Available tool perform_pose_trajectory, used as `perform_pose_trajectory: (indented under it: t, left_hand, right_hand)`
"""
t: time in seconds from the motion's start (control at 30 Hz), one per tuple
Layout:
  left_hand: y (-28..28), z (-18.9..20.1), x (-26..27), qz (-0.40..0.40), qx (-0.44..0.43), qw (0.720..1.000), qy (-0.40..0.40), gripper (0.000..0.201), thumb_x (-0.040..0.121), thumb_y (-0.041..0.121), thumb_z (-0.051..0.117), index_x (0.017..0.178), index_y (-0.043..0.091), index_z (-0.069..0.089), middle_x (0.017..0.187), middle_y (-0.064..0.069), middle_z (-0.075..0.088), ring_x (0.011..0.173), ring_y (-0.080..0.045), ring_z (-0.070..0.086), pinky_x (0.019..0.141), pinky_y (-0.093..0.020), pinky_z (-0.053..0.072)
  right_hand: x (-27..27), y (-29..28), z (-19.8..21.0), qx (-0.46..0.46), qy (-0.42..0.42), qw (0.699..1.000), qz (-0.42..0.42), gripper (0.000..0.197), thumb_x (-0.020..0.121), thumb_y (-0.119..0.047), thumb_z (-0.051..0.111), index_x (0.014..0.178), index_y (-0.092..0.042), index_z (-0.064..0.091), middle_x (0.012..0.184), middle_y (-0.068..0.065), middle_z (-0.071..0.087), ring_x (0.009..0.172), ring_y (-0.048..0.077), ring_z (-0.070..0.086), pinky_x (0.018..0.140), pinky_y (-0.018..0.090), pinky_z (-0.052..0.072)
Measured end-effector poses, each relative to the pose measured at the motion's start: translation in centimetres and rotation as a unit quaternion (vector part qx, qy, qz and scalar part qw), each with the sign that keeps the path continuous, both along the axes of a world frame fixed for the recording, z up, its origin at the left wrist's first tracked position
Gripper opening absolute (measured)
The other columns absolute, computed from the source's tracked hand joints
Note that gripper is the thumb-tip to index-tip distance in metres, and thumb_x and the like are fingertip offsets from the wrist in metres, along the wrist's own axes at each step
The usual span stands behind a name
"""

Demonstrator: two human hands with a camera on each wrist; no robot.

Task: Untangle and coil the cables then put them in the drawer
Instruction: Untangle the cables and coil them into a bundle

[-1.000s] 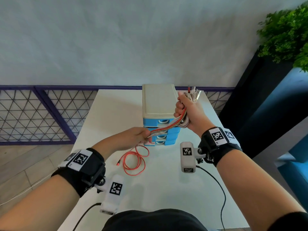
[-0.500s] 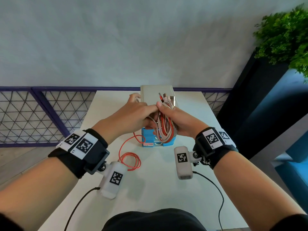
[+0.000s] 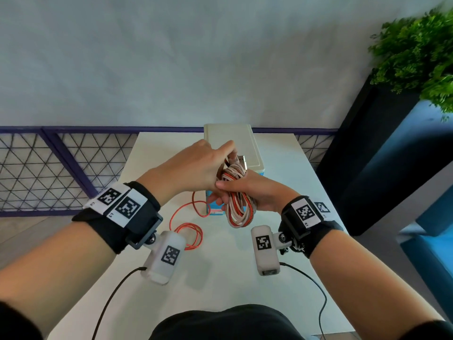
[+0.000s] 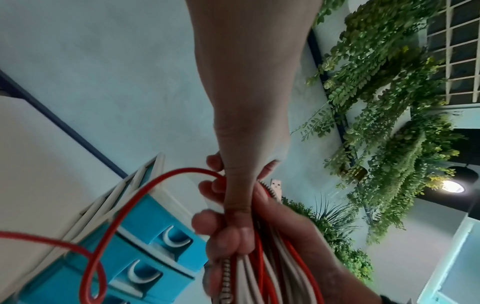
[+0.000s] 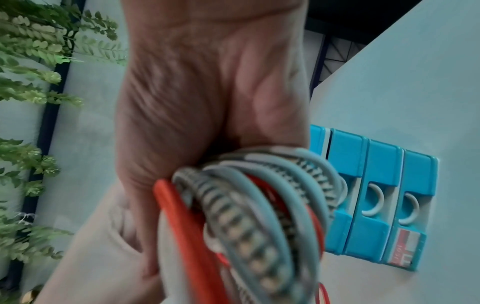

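1. Overhead, from the head view, the right hand (image 3: pixel 247 192) has its fingers and thumb wrapped round the middle of the coil (image 3: pixel 239 204), a bundle of white, red and braided loops held in the air in front of the drawers (image 3: pixel 259 171). The left hand (image 3: pixel 196 165) reaches over the coil's top, fingers curled at the strands there; exactly which strand it holds is hidden. A loose red cable (image 3: pixel 190 231) trails from the hands down to the table (image 3: pixel 220 278), where it lies in slack curls just beside the drawers.

2. Next, the left wrist view shows the red cable (image 4: pixel 109 218) arching up into the left hand (image 4: pixel 233 185), whose fingers close on it right at the coil (image 4: pixel 262 267). Beneath, the right hand (image 4: pixel 293 236) clasps the bundle. A USB plug (image 4: pixel 276 185) pokes out past the fingers. The drawers (image 4: pixel 145 246) sit close behind, all apparently closed.

3. Lastly, the right wrist view, blurred, has the coil (image 5: pixel 259 216) bulging from the right hand (image 5: pixel 207 102), near the drawers (image 5: pixel 376 195).

4. Judging by this, the cables are light, limp and springy: loops will likely spread if the grip relaxes. Best held across the middle of all the loops, while the loose tail is fed by pinching it close to the bundle. The braided strand looks stiffer and less slippery than the smooth ones.
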State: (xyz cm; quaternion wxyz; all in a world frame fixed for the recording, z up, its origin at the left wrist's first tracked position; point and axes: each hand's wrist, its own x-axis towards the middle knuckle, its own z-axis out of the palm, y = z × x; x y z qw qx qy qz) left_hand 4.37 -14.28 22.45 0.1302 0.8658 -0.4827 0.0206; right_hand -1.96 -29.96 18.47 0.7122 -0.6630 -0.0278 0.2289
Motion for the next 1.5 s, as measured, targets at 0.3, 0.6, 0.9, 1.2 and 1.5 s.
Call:
perform_pose_trajectory:
  t: [0.3, 0.6, 0.9, 1.2, 1.5]
  left_hand:
    - [2.5, 0.8, 4.3, 0.083, -0.307, 0.928, 0.191, 0.024, 0.091, 0.019, 0.061, 0.113, 0.019, 0.051, 0.117, 0.000, 0.061, 0.112, -0.011, 0.058, 0.096, -0.018, 0.042]
    - [1.0, -6.8, -0.8, 0.126, -0.335, 0.699, 0.619, 0.047, 0.104, 0.030, 0.021, 0.087, 0.007, 0.058, 0.069, -0.004, 0.065, 0.073, -0.015, 0.066, 0.086, -0.025, 0.049]
    - [0.9, -3.6, -1.1, 0.076, -0.343, 0.687, 0.636, 0.023, 0.082, 0.028, 0.057, 0.097, 0.017, 0.070, 0.070, 0.007, 0.055, 0.054, -0.007, 0.045, 0.061, -0.022, 0.041]
    - [-1.2, -3.5, -1.6, 0.174, -0.278, 0.761, 0.560, 0.028, 0.058, 0.040, 0.079, 0.070, 0.016, 0.075, 0.070, -0.002, 0.069, 0.050, -0.006, 0.056, 0.056, -0.018, 0.045]
    - [-1.0, -3.7, -3.1, 0.194, -0.230, 0.745, 0.596, 0.035, 0.094, 0.041, 0.052, 0.069, 0.017, 0.057, 0.051, 0.005, 0.046, 0.036, -0.007, 0.035, 0.042, -0.018, 0.035]
  right_hand:
    - [0.0, -1.5, -2.5, 0.144, 0.035, 0.976, -0.160, 0.013, 0.095, -0.010, 0.056, 0.082, -0.011, 0.060, 0.069, 0.003, 0.060, 0.062, 0.014, 0.060, 0.074, 0.038, 0.056]
    - [0.5, -1.4, -1.7, 0.239, 0.035, 0.955, -0.172, 0.012, 0.098, -0.012, 0.047, 0.086, -0.012, 0.051, 0.061, -0.002, 0.052, 0.053, 0.011, 0.055, 0.059, 0.029, 0.054]
    - [1.3, -0.6, -2.4, 0.104, -0.018, 0.966, -0.234, 0.025, 0.092, -0.035, 0.059, 0.082, -0.013, 0.055, 0.061, 0.001, 0.052, 0.054, 0.012, 0.054, 0.054, 0.025, 0.052]
    - [1.8, 0.1, -2.6, 0.149, 0.010, 0.980, -0.130, 0.072, 0.080, -0.065, 0.057, 0.117, -0.004, 0.056, 0.083, 0.018, 0.053, 0.077, 0.032, 0.061, 0.077, 0.041, 0.055]
    - [2.1, 0.0, -2.2, 0.017, -0.058, 0.969, -0.240, 0.025, 0.093, -0.017, 0.057, 0.070, -0.009, 0.052, 0.054, 0.011, 0.054, 0.044, 0.020, 0.057, 0.054, 0.032, 0.051]
